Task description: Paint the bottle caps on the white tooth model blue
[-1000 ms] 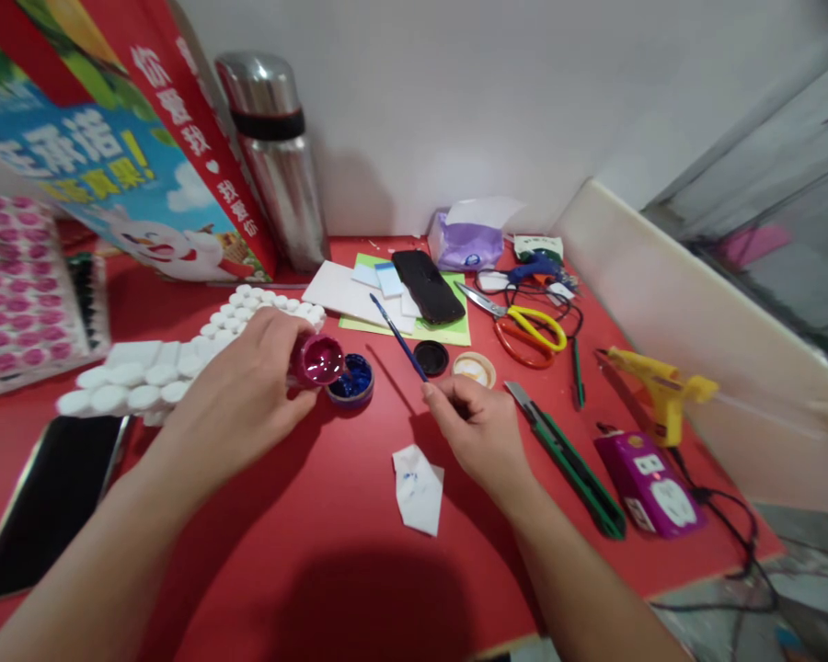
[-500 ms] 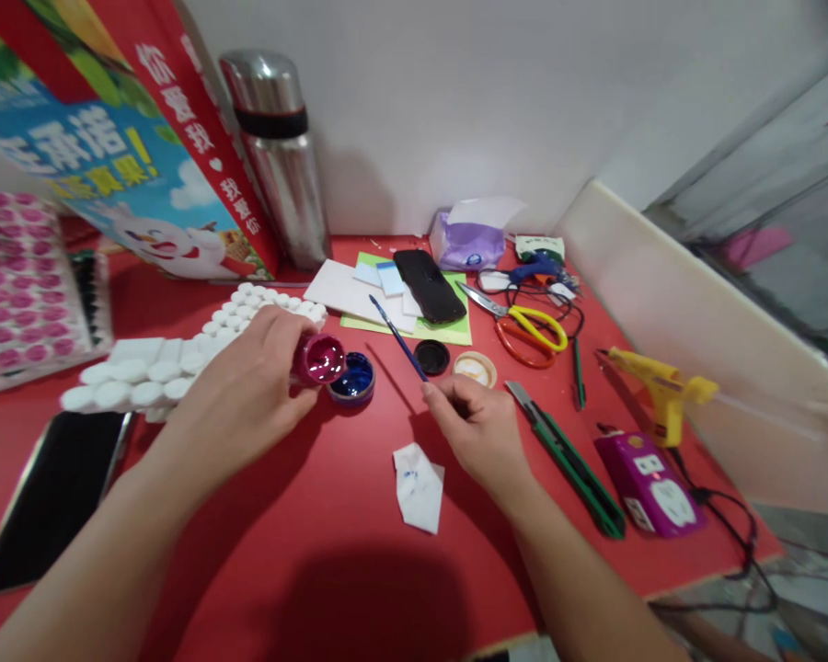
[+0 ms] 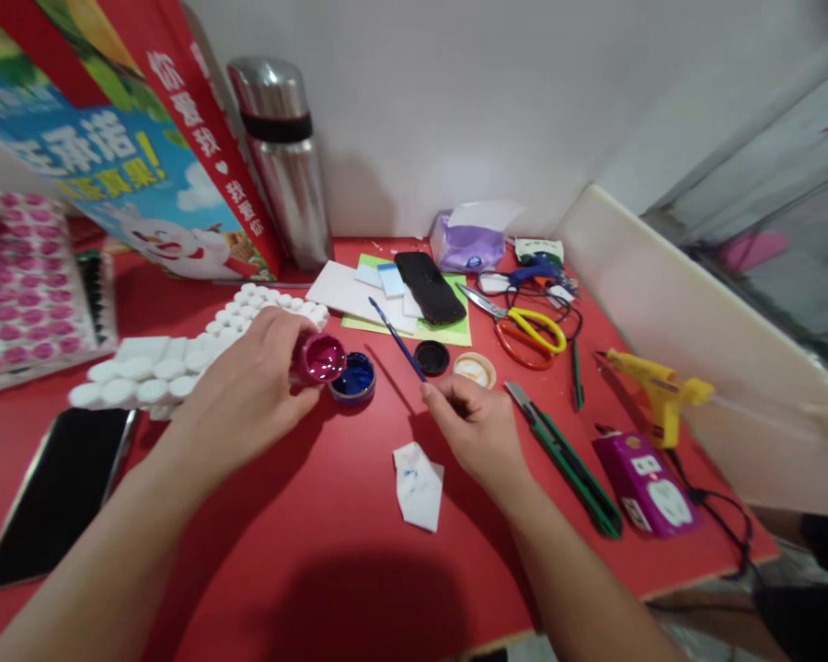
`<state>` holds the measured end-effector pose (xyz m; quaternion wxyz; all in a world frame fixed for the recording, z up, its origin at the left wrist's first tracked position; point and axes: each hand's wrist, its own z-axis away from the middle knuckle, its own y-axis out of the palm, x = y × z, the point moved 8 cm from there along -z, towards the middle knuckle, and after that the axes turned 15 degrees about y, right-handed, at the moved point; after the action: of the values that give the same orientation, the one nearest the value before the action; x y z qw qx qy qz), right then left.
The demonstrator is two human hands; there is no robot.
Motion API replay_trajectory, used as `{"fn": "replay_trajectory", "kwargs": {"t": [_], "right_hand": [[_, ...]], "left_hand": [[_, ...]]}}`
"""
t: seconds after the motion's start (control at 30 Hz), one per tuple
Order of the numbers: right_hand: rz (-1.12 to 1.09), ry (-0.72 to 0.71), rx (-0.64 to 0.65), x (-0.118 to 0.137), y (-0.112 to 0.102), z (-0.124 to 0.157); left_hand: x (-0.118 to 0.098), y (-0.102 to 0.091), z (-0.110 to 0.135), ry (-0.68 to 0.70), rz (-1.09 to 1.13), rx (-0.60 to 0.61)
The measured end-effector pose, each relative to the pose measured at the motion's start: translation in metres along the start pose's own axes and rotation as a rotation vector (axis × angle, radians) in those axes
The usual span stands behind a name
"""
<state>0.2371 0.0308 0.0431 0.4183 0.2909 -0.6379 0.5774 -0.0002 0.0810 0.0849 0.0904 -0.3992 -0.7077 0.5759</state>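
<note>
My left hand (image 3: 258, 372) is closed around a small jar of magenta paint (image 3: 321, 358), tilted so its mouth overlaps the rim of a jar of dark blue paint (image 3: 354, 378) in view. The blue jar stands on the red table. Between thumb and fingers, my right hand (image 3: 479, 428) holds a thin blue paintbrush (image 3: 396, 336), bristles pointing up and away to the left. Behind that hand lie a black jar lid (image 3: 431, 358) and a pale lid stained inside (image 3: 476, 370). Below it rests a crumpled tissue (image 3: 418, 487) with blue marks.
White rounded pieces (image 3: 144, 372) and a tablet (image 3: 59, 496) lie left. A steel flask (image 3: 290, 175) and tall box (image 3: 179, 184) stand behind. Rightward are a phone (image 3: 430, 287), scissors (image 3: 517, 326), green cutter (image 3: 572, 469), yellow glue gun (image 3: 652, 382) and purple socket block (image 3: 645, 485).
Both hands keep nearly the same pose, with the magenta jar and brush still held. The view has shifted slightly. Dark shapes have appeared at the lower right edge.
</note>
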Motion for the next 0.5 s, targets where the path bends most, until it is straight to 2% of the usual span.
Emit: {"fn": "replay_trajectory", "kwargs": {"t": [0.13, 0.27, 0.4, 0.5], "right_hand": [[0.072, -0.005, 0.011, 0.006, -0.009, 0.002], [0.118, -0.019, -0.026, 0.017, -0.03, 0.004], [0.145, -0.065, -0.029, 0.034, -0.045, 0.009], [0.199, -0.069, 0.036, 0.041, -0.042, 0.009]], "left_hand": [[0.015, 0.0, 0.007, -0.15, 0.157, -0.106], [0.028, 0.002, 0.015, -0.296, 0.395, -0.261], [0.029, 0.0, 0.019, -0.3, 0.466, -0.346], [0.021, -0.004, 0.024, -0.252, 0.502, -0.371]]}}
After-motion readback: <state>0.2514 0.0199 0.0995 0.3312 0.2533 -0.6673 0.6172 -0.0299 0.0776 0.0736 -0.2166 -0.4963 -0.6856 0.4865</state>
